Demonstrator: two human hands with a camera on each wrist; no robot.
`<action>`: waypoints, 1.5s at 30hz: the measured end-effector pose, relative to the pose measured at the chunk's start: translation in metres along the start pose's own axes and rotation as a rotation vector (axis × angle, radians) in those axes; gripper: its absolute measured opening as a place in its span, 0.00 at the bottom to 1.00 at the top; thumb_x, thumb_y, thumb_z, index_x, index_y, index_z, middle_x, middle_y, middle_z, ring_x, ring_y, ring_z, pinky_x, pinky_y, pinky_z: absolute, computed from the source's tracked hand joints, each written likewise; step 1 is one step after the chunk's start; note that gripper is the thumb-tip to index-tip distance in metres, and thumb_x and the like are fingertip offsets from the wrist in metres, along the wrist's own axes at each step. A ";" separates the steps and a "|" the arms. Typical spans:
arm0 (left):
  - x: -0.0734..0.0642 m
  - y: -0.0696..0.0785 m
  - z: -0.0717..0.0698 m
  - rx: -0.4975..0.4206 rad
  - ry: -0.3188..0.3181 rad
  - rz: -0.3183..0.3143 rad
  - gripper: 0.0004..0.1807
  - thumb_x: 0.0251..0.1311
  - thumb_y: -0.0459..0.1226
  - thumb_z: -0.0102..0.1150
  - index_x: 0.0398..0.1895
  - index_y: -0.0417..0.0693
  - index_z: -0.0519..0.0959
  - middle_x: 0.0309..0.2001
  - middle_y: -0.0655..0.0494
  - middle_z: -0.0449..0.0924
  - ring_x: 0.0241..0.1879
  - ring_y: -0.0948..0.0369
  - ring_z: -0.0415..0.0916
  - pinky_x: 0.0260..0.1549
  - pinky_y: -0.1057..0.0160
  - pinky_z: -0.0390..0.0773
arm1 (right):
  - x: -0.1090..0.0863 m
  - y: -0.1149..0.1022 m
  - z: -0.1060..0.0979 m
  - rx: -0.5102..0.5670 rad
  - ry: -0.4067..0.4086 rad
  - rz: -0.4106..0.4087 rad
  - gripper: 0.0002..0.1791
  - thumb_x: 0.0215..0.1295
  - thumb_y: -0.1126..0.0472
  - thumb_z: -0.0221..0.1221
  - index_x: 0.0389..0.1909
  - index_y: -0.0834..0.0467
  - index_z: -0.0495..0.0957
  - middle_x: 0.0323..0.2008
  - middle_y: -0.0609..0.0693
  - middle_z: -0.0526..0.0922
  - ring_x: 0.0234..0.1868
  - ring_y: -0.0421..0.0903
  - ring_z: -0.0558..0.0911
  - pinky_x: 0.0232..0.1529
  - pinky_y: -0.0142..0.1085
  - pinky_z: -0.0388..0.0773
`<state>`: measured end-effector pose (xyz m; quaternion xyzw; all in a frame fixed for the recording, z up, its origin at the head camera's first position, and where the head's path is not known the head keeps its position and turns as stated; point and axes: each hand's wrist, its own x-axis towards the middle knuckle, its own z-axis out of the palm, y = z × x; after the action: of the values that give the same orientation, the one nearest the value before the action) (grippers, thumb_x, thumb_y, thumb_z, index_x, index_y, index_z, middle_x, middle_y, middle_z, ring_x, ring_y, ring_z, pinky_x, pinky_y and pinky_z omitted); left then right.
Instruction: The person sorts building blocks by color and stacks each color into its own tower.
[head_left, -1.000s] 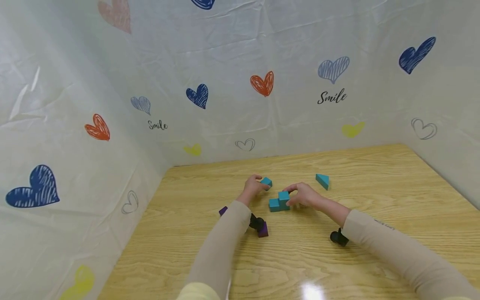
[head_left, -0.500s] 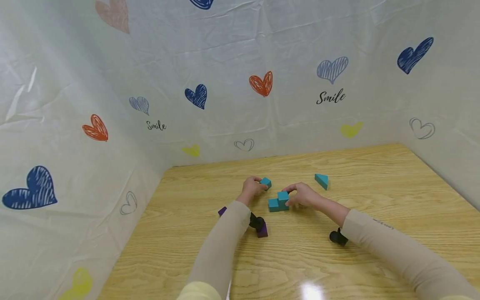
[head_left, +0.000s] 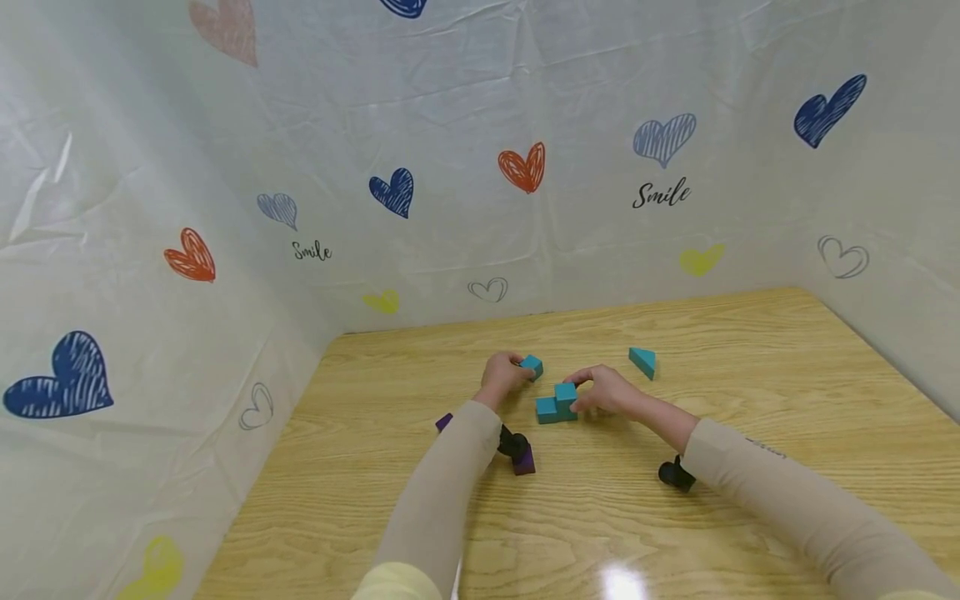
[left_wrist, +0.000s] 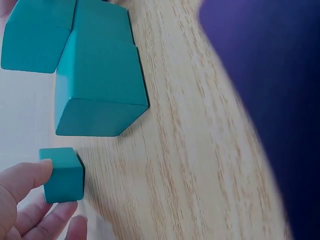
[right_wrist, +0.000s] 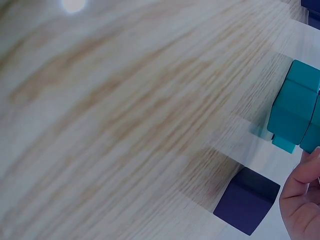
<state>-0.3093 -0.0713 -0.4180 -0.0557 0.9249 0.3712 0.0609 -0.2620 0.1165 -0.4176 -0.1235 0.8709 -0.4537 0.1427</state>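
Note:
My left hand point(head_left: 504, 375) pinches a small teal block point(head_left: 532, 367) behind and left of a little stack. In the left wrist view the thumb lies against one side of this block point(left_wrist: 62, 175), with fingers at its lower side. The stack has a low teal block point(head_left: 547, 409) on the left and a teal cube point(head_left: 566, 395) on top at the right. With thumb and fingers, my right hand point(head_left: 606, 390) holds the upper cube from its right side. In the right wrist view that hand point(right_wrist: 302, 192) is cut off by the edge, and its far fingertips are hidden.
A teal triangular block point(head_left: 642, 362) lies behind the right hand. Purple blocks lie near the left forearm, one point(head_left: 444, 422) left of it and another point(head_left: 524, 462) under the black wrist camera point(head_left: 513, 446). A heart-printed sheet point(head_left: 442, 242) encloses the wooden table point(head_left: 600, 533).
Both hands stay in nearly the same places, and the stack has not visibly moved. The left thumb and fingers have drawn back slightly at the small block. The head view has shifted a little.

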 end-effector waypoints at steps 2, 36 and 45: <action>0.000 0.000 0.000 0.007 -0.003 0.005 0.16 0.53 0.41 0.64 0.44 0.43 0.79 0.44 0.52 0.78 0.40 0.58 0.72 0.42 0.61 0.74 | 0.000 0.000 0.000 0.000 -0.003 -0.006 0.24 0.52 0.66 0.65 0.52 0.65 0.75 0.53 0.63 0.72 0.44 0.50 0.71 0.37 0.35 0.71; -0.029 -0.002 -0.035 0.135 -0.265 0.427 0.18 0.54 0.40 0.63 0.48 0.44 0.79 0.41 0.52 0.80 0.46 0.56 0.74 0.40 0.62 0.74 | -0.001 -0.002 -0.001 -0.036 0.004 -0.017 0.22 0.52 0.65 0.64 0.50 0.65 0.76 0.51 0.61 0.75 0.47 0.52 0.72 0.43 0.40 0.72; -0.033 -0.006 -0.034 0.172 -0.334 0.483 0.17 0.56 0.38 0.61 0.49 0.44 0.78 0.44 0.51 0.79 0.45 0.56 0.73 0.41 0.63 0.72 | -0.001 -0.002 0.000 -0.040 0.007 -0.011 0.21 0.52 0.65 0.65 0.49 0.64 0.77 0.49 0.60 0.76 0.45 0.51 0.72 0.42 0.39 0.71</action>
<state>-0.2783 -0.0974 -0.3921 0.2328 0.9165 0.2995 0.1266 -0.2614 0.1158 -0.4154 -0.1293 0.8797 -0.4374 0.1346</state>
